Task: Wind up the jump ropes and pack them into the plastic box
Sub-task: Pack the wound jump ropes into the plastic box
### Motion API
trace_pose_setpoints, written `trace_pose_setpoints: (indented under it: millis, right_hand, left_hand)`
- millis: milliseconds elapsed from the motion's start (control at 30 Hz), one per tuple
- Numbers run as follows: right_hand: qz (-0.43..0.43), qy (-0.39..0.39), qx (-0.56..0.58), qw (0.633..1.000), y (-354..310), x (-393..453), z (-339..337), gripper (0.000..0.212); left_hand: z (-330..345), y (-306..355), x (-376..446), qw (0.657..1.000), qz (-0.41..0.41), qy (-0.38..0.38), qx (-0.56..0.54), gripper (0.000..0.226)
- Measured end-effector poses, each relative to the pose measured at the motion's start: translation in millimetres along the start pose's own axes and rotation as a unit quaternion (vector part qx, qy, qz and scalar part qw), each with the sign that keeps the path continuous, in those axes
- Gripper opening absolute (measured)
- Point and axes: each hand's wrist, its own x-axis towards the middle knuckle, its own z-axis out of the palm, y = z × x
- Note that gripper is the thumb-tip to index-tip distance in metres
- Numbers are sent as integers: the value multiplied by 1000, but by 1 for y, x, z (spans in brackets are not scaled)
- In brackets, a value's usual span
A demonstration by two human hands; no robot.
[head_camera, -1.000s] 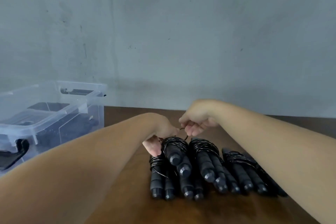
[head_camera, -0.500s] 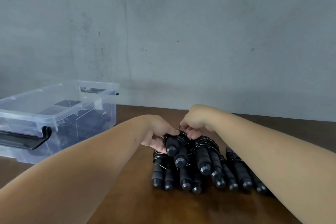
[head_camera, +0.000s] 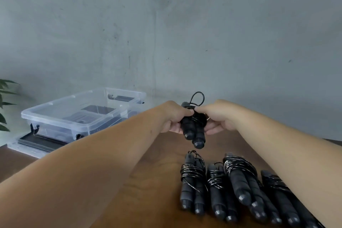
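Both hands clamp one wound jump rope point(head_camera: 193, 128) at frame centre, left hand point(head_camera: 174, 116) and right hand point(head_camera: 216, 116) with fingers curled round it. Its handles point toward the camera. The plastic box point(head_camera: 83, 116) lies centre-left, nearer the left hand.

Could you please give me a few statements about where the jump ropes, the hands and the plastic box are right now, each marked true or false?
1. Both hands hold one wound jump rope above the table. True.
2. The plastic box stands to the right of the hands. False: it stands to their left, by the wall.
3. Other wound ropes lie side by side on the table, nearer the person than the held one. True.
4. The left hand rests flat on the table. False: it grips the held rope, opposite the right hand.
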Motion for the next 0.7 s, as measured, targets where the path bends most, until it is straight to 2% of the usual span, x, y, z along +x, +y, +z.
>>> trace_pose_setpoints:
  millis: [100,200,300,400,500,700]
  right_hand:
    - [-31,18,-8,999,-26,9,5,29]
    - [-70,23,-16,997,-63,15,14,20]
    - [-116,33,-9,993,-105,26,31,16]
    - [-164,17,-3,986,-151,45,64,13]
    - [-204,1,-9,979,-186,65,101,15]
    - [-225,-68,-75,969,-225,115,178,19]
  left_hand:
    - [-21,15,2,1000,18,21,-8,21]
    - [-56,33,4,997,33,70,12,26]
    - [-104,50,6,992,44,114,-14,27]
    - [-158,59,7,984,67,157,-50,13]
    - [-199,55,10,976,79,184,-84,16]
    - [-267,21,36,968,26,226,-103,13]
